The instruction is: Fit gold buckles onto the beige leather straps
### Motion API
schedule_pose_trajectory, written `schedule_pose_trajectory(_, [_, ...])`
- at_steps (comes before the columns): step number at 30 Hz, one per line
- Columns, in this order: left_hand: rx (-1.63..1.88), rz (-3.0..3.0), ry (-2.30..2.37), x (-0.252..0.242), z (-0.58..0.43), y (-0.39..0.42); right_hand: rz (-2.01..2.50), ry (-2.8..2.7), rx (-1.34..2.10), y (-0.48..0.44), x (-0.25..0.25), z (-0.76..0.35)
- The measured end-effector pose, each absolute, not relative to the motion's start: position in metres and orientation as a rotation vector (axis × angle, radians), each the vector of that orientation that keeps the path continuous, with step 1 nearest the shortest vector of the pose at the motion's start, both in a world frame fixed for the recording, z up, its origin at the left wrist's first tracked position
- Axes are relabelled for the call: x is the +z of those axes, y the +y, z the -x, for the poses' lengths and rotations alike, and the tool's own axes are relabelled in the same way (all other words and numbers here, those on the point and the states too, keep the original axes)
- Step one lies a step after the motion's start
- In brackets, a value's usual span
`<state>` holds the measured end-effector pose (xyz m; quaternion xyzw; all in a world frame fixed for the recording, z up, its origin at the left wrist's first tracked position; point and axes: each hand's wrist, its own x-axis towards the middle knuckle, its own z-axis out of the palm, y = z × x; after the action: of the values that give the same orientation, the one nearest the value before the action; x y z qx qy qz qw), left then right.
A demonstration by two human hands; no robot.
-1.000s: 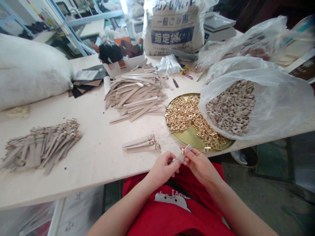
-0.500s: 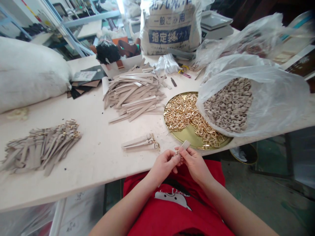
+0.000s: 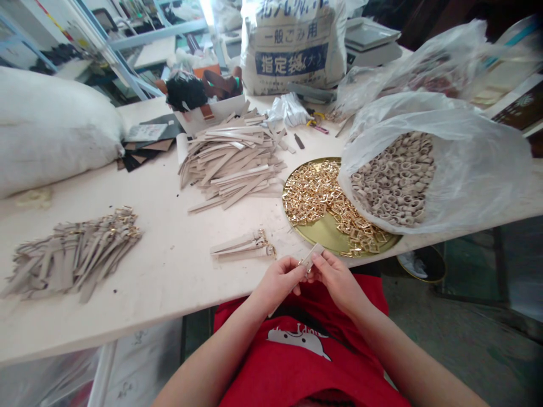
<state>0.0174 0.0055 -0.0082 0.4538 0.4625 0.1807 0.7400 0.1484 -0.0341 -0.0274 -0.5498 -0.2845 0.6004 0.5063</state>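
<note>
Both hands meet at the near table edge over my red shirt. My left hand point(image 3: 278, 281) and my right hand point(image 3: 335, 278) pinch one short beige strap point(image 3: 311, 255) between their fingertips; a small gold buckle seems to sit at its lower end. Just left of them lie a few finished straps with buckles point(image 3: 244, 246). A round gold tray point(image 3: 326, 233) of loose gold buckles point(image 3: 316, 195) stands right above my right hand. A clear plastic bag point(image 3: 466, 164) full of beige loops point(image 3: 394, 178) overlaps the tray's right side.
A heap of plain beige straps point(image 3: 233, 161) lies mid-table, and a pile of buckled straps point(image 3: 74, 251) at the left. A white sack point(image 3: 51, 127), a printed bag point(image 3: 294, 45), a box of dark pieces point(image 3: 207, 99) and more plastic bags point(image 3: 424, 70) line the far side.
Both hands with the strap have lifted slightly toward the table edge. The fingers have shifted along the strap; its free end now points up toward the tray.
</note>
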Motion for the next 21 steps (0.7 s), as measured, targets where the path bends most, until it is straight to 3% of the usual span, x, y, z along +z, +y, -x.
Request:
schedule_pose_trajectory(8, [0.411, -0.851, 1.09, -0.008, -0.02, -0.001, 1.563, -1.19, 0.98, -0.031, -0.018, -0.149])
schedule_pose_trajectory(16, [0.423, -1.027, 1.026, -0.002, -0.012, -0.005, 1.267, -0.932, 1.553, -0.031, -0.017, -0.15])
schedule_pose_trajectory(18, [0.438, -1.092, 1.042, -0.007, -0.01, -0.006, 1.328, -1.026, 1.446, -0.035, -0.018, -0.147])
schedule_pose_trajectory(21, [0.494, -1.157, 1.152, -0.017, -0.01, -0.009, 1.484, -1.28, 0.988, -0.042, -0.019, -0.141])
